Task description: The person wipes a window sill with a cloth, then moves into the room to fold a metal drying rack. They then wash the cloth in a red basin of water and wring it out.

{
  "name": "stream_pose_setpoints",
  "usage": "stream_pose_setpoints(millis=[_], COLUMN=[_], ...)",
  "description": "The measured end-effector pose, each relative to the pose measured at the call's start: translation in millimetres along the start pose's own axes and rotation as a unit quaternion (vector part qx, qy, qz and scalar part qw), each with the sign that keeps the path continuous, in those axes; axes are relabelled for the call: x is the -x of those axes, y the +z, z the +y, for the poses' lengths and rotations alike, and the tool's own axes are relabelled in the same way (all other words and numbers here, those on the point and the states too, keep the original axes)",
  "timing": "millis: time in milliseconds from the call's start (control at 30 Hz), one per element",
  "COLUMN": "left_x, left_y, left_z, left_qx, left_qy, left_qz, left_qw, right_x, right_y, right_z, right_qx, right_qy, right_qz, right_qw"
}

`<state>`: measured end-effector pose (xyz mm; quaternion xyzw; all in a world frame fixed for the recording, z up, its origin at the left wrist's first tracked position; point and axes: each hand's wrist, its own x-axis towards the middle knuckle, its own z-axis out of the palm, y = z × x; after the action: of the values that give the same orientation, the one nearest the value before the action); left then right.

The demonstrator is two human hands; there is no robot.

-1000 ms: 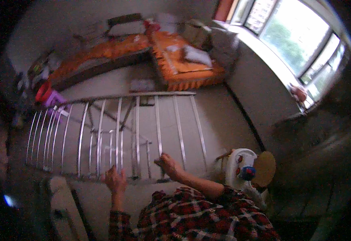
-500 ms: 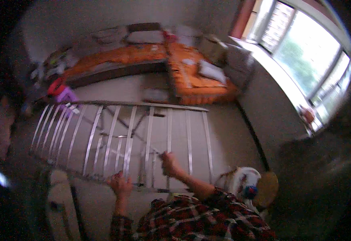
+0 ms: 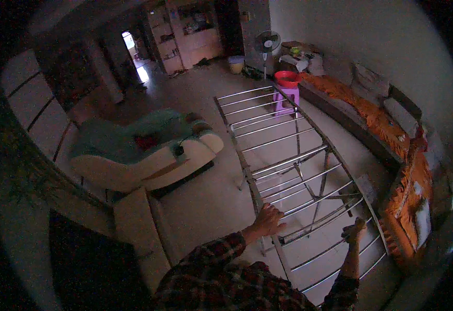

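Observation:
A long metal frame with many silvery crossbars (image 3: 309,151), like a folding bed frame, stretches away from me over the floor. My left hand (image 3: 268,221) lies on its left side rail, beside the end of a crossbar, with the fingers curled over the rail. Farther right, my right hand (image 3: 355,231) is closed above the crossbars near the right side rail. Something small and dark shows at its fingers, too dim to name. Under the crossbars, folded legs and braces (image 3: 317,197) can be seen.
A red basin (image 3: 287,79) sits on a purple stool (image 3: 287,102) past the frame's far end, near a standing fan (image 3: 266,44). Along the right runs a sofa with orange covers (image 3: 351,106). A cream massage chair with a green cover (image 3: 148,150) stands left.
My view has swung to the left, so the window is gone and the massage chair shows. Both hands remain at the frame; the right one is now nearer its right rail.

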<state>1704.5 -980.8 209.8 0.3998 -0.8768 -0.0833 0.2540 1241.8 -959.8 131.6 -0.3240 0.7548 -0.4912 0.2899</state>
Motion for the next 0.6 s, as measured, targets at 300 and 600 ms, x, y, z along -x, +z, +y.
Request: stream_pose_setpoints(millis=[300, 600], left_x=[-26.9, -11.6], left_y=[25.6, 1.2], left_z=[-3.3, 9.6], left_qx=[-0.016, -0.004], left_qy=[-0.014, -0.024], left_qz=[-0.02, -0.101], left_qw=[1.0, 0.995], right_x=[-51.3, 136.3], right_y=[-18.7, 31.0], right_z=[3.4, -74.5], right_qx=[-0.052, -0.201], right_qy=[-0.021, 0.099], right_qz=[0.002, -0.009], right_qw=[0.998, 0.974])
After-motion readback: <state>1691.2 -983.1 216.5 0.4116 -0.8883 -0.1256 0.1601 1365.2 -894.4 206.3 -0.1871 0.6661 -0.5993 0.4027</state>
